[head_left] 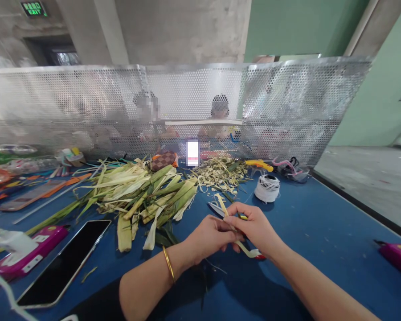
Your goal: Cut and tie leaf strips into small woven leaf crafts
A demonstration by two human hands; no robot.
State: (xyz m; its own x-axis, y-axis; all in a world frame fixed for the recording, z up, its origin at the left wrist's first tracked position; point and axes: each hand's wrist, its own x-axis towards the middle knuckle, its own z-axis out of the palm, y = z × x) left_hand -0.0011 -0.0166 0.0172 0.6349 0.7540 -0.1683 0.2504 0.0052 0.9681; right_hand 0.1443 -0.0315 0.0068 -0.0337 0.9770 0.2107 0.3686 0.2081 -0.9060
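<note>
From my remote seat I see the pale strip (222,206) slanting between the hands, over the blue surface (307,240). The right hand (255,223) pinches it, fingers nearly closed; the left hand's (207,238) fingers curl in around it. I'd hold it flat, lightly tensioned, fingertips clear of the scissors (215,209); whether those are gripped, I cannot tell.

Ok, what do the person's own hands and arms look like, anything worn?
Both the left hand and right hand are ungloved. The left arm has a plain gold bangle and a black sleeve; the right forearm shows neither.
</note>
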